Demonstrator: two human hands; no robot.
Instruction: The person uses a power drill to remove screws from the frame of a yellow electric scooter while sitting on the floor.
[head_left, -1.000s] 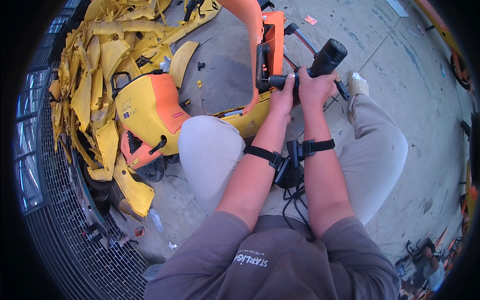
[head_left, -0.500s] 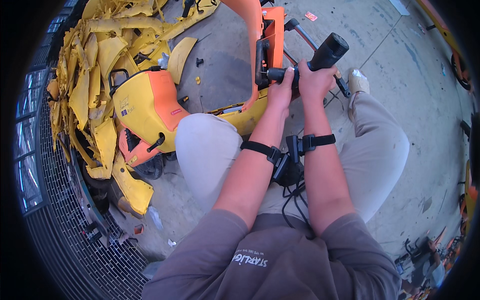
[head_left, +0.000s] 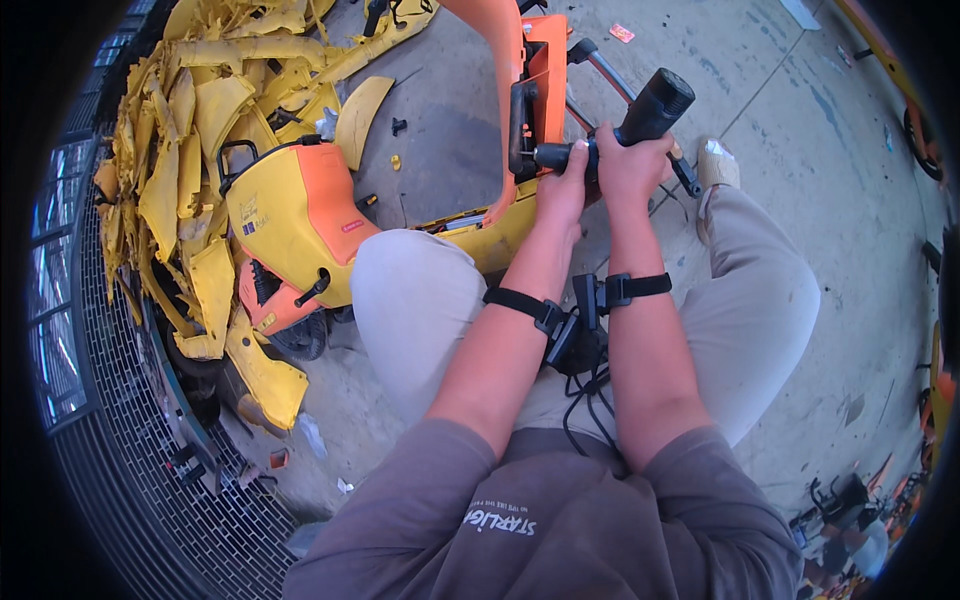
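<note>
Both my hands are on a black power drill [head_left: 655, 108] at the orange front panel [head_left: 549, 75] of a yellow and orange scooter [head_left: 290, 200]. My right hand [head_left: 632, 165] is wrapped round the drill close to its thick black cylindrical end. My left hand [head_left: 562, 190] is closed round the drill nearer its chuck [head_left: 552, 155], thumb along the top. The chuck points left, its thin bit reaching a black part [head_left: 522, 125] on the panel's inner side. Whether the bit sits in a screw is too small to tell. Some of the left fingers are hidden.
A heap of broken yellow panels [head_left: 215, 100] lies at the left beside a mesh barrier [head_left: 130, 400]. Small loose parts, among them a black one [head_left: 399, 126], dot the concrete floor [head_left: 770, 100]. More scooters [head_left: 905, 80] stand along the right edge. My knees flank the work.
The drill and both hands have hardly moved; the grip is the same. The view has shifted very slightly.
</note>
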